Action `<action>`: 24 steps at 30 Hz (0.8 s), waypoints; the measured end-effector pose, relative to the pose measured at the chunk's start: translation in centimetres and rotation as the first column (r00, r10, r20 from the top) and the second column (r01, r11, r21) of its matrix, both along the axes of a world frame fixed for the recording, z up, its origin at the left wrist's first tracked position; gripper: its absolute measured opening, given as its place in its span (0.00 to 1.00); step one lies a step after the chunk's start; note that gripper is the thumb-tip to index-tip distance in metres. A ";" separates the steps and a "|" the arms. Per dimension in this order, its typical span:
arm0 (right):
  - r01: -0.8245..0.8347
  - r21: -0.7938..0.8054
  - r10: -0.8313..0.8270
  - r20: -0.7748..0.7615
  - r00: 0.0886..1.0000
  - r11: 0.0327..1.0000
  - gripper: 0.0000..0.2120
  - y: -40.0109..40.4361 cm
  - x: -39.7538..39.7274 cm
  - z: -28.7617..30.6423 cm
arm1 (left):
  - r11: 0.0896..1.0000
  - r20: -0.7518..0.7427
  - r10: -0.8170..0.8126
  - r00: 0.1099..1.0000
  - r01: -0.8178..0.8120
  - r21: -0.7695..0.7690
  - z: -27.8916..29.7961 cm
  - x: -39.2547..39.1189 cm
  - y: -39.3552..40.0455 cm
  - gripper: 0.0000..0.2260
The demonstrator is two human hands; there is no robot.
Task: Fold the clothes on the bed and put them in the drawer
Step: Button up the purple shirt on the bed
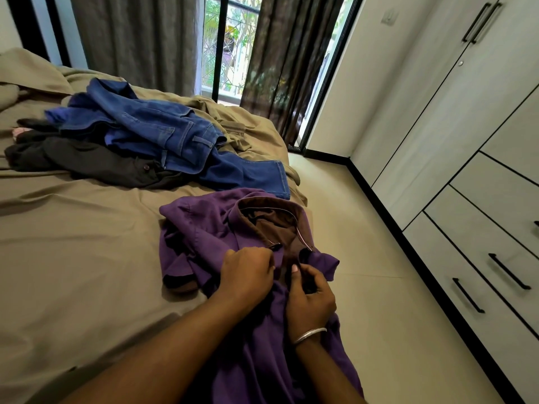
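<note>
Lying at the near right corner of the bed point(73, 243), a purple shirt point(204, 228) is spread with its long axis running from the viewer toward the window; its brown-lined collar point(271, 217) points away, and its lower part hangs over the bed edge toward the viewer. The front placket just below the collar is pinched from both sides: the left hand point(248, 275) is curled on the fabric at the left of the opening, and the right hand point(310, 295) (a silver bangle point(309, 335) is worn on its wrist) grips the other edge, thumb uppermost. Whether a button is held between the fingers cannot be made out.

Farther up the bed, one pair of blue jeans point(163, 138) is heaped, one leg reaching down to just beside the shirt's collar. A black garment point(96, 161) is partly covered by the jeans, apparently a buttoned shirt, though its shape is hard to read. The bed is covered with a rumpled olive-tan sheet.

A pale tiled floor point(364, 258) runs along the right of the bed. A white wardrobe point(437, 112) is set against the right wall, with two tall black door handles above and three black drawer handles counted on its drawers point(481, 287) below, all shut. Grey curtains point(137, 39) are drawn partway across a glazed door behind the bed.
</note>
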State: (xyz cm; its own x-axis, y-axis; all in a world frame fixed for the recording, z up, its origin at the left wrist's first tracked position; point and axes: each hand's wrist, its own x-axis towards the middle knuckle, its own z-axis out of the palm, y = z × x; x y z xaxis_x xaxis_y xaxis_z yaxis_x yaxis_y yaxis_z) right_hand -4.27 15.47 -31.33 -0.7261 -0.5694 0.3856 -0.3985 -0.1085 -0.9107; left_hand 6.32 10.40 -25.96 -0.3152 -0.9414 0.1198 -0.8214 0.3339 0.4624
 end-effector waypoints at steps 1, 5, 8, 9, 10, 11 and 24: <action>-0.014 0.009 0.014 -0.036 0.999 1.000 0.09 -0.3 0.0 0.3 | 0.999 -0.044 0.018 0.999 -0.016 0.040 -0.2 0.0 -0.2 0.09; -0.091 0.100 0.113 -0.245 0.963 0.991 0.05 -1.1 -0.1 -0.3 | 0.983 -0.144 0.088 0.986 -0.063 0.171 -0.9 0.2 -0.7 0.09; -0.114 0.120 0.141 -0.250 0.958 0.986 0.06 -0.9 -0.2 -1.3 | 0.965 -0.196 0.115 0.974 -0.062 0.256 -1.0 0.0 -0.9 0.07; -0.124 0.117 0.149 -0.238 0.960 0.985 0.07 -0.9 -0.1 -1.5 | 0.960 -0.202 0.122 0.972 -0.064 0.272 -1.2 0.1 -1.0 0.07; -0.138 0.113 0.161 -0.240 0.957 0.984 0.07 -0.9 -0.2 -1.6 | 0.957 -0.209 0.131 0.969 -0.068 0.284 -1.2 0.1 -1.1 0.07; -0.150 0.110 0.174 -0.250 0.953 0.983 0.06 -0.8 -0.2 -1.7 | 0.953 -0.214 0.138 0.967 -0.071 0.295 -1.3 0.1 -1.1 0.06; -0.279 0.053 0.284 -0.204 0.937 0.959 0.06 -0.7 -0.1 -1.6 | 0.918 -0.286 0.201 0.937 -0.079 0.388 -1.6 0.4 -1.5 0.07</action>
